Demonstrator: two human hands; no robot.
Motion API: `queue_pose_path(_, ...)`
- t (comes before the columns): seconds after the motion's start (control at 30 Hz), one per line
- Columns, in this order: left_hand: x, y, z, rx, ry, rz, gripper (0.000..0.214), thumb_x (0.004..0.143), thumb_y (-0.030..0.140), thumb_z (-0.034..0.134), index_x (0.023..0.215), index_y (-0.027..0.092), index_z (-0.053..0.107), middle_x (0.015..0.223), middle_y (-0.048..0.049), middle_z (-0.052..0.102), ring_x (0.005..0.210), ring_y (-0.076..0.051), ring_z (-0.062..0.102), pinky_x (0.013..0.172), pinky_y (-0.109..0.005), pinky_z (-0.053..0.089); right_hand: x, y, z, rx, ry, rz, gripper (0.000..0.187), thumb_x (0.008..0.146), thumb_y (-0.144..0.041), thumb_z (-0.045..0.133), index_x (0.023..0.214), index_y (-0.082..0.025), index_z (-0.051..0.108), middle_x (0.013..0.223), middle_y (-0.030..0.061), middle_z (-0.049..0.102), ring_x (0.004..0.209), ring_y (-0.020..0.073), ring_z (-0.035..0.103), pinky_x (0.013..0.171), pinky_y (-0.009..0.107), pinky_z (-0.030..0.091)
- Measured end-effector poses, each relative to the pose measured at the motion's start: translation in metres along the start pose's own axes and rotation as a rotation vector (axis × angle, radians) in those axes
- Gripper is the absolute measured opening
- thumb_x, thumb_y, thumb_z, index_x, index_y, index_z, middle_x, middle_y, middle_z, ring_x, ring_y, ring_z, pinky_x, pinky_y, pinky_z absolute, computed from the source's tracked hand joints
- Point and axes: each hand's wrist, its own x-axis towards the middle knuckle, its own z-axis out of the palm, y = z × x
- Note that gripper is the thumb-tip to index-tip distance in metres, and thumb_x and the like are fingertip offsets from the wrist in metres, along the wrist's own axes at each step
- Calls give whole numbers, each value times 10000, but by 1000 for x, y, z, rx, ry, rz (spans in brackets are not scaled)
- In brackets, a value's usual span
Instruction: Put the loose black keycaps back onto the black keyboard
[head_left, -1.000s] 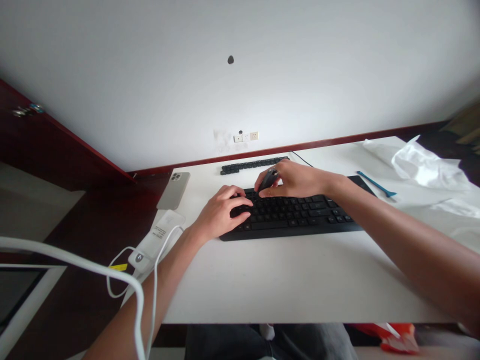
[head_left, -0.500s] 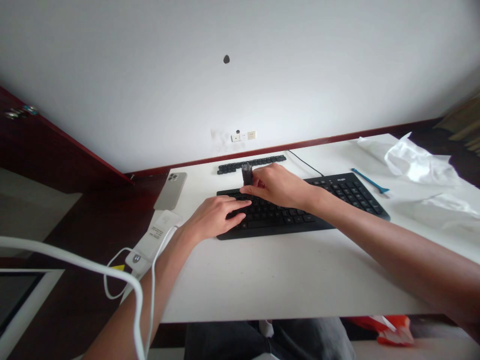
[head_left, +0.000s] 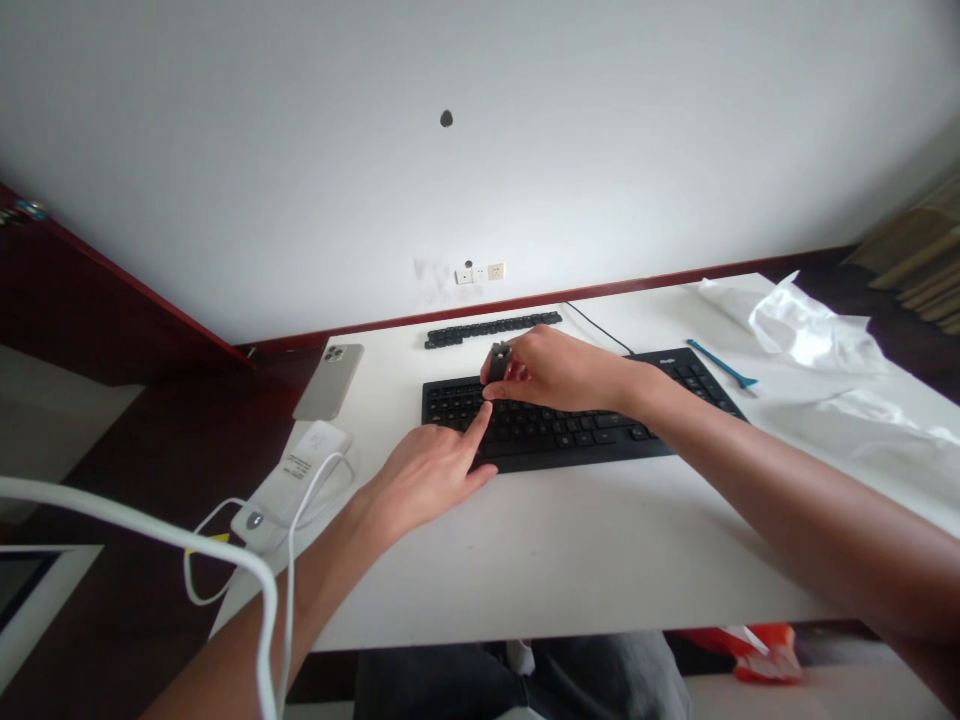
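Observation:
A black keyboard [head_left: 600, 437] lies on the white table. My right hand [head_left: 551, 370] is over its left-middle part, closed on a small dark grey upright piece that looks like a keycap puller [head_left: 499, 360]. Its lower end is hidden by my fingers, so I cannot see what it touches. My left hand [head_left: 431, 470] is at the keyboard's front left, index finger stretched to the keys just below my right fingertips, thumb out along the front edge. Behind the keyboard, loose black keycaps [head_left: 495, 328] stand in rows.
A blue brush [head_left: 721, 364] rests right of the keyboard, near crumpled white plastic [head_left: 810, 325]. To the left are a phone [head_left: 330, 382] and a white power strip [head_left: 296, 480]. A white cable [head_left: 187, 535] crosses in front of my left forearm. The keyboard's cord [head_left: 598, 328] runs backward.
My left hand has drawn back toward the front edge, index finger now pointing up by my right fingertips. The dark piece in my right hand sits lower and more tilted. The view has shifted slightly.

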Motion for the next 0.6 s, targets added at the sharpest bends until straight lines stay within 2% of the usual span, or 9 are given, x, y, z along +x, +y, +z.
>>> queue_pose_path(0.13, 2, 10, 3, -10, 18, -61, 843, 995, 602, 500, 1649, 132, 254, 827, -112, 748, 769, -306, 729, 668, -338, 486, -2, 8, -13, 71, -83, 2, 212, 911, -357, 696, 1020, -219, 814, 855, 37, 796, 783, 201, 725, 721, 290, 508)
queue_pose_path(0.27, 5, 11, 6, -14, 34, -93, 861, 972, 650, 504, 1649, 176, 262, 819, -100, 750, 772, -302, 736, 671, -331, 488, -2, 17, -16, 132, -128, 11, 243, 892, -369, 711, 1080, -252, 810, 901, 20, 802, 815, 198, 724, 732, 287, 523)
queue_pose_path(0.47, 5, 13, 7, -32, 33, -99, 865, 975, 627, 515, 1651, 157, 252, 841, -115, 760, 784, -313, 738, 689, -350, 504, -1, 13, -13, 103, -98, 24, 230, 922, -378, 684, 1055, -223, 790, 913, 34, 792, 795, 196, 715, 697, 288, 496)
queue_pose_path(0.6, 5, 15, 9, -47, 44, -101, 850, 967, 611, 539, 1627, 132, 301, 868, -132, 762, 808, -314, 739, 707, -352, 509, 1, -3, 5, -88, -19, 27, 303, 964, -455, 645, 919, -173, 748, 836, 91, 754, 756, 220, 677, 637, 308, 414)
